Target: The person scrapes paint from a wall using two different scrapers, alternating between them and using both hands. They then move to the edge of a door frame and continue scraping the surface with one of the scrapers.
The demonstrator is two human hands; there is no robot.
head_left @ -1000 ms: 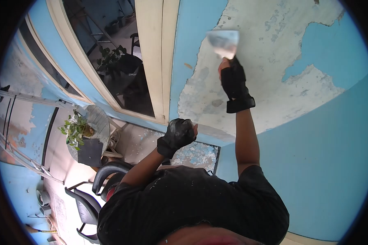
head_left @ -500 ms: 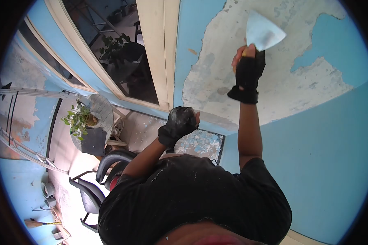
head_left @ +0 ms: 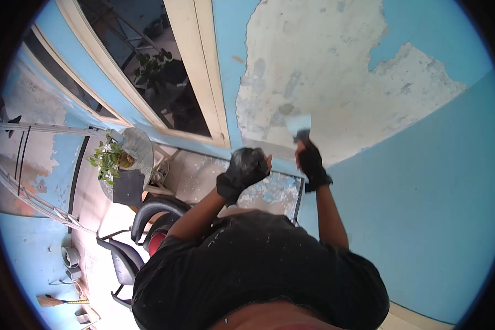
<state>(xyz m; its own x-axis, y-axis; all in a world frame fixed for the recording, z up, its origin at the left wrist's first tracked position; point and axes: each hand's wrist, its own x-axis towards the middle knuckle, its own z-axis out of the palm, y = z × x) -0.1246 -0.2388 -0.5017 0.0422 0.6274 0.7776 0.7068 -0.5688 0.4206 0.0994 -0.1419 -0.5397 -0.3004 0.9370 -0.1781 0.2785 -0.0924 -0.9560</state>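
My right hand (head_left: 312,163), in a black fingerless glove, grips a putty knife (head_left: 299,124) by its handle. The broad metal blade points up at the lower part of the bare plaster patch (head_left: 324,71), overlapping it in this view and slightly blurred. Blue paint with ragged edges surrounds that pale patch on the wall. My left hand (head_left: 248,168), gloved the same way and dusty on top, is curled into a fist in front of my chest. Nothing sticks out of it. Below both hands, paint flakes (head_left: 272,192) litter the floor.
A window with a cream frame (head_left: 206,71) is left of the patch. Further left stand a round table (head_left: 140,144) with a potted plant (head_left: 109,159) and black chairs (head_left: 124,264). A broom (head_left: 52,301) lies at lower left. Blue wall (head_left: 412,192) fills the right side.
My right hand has come down and left with the putty knife, from high on the bare patch to its lower part. My left hand stays curled in nearly the same place.
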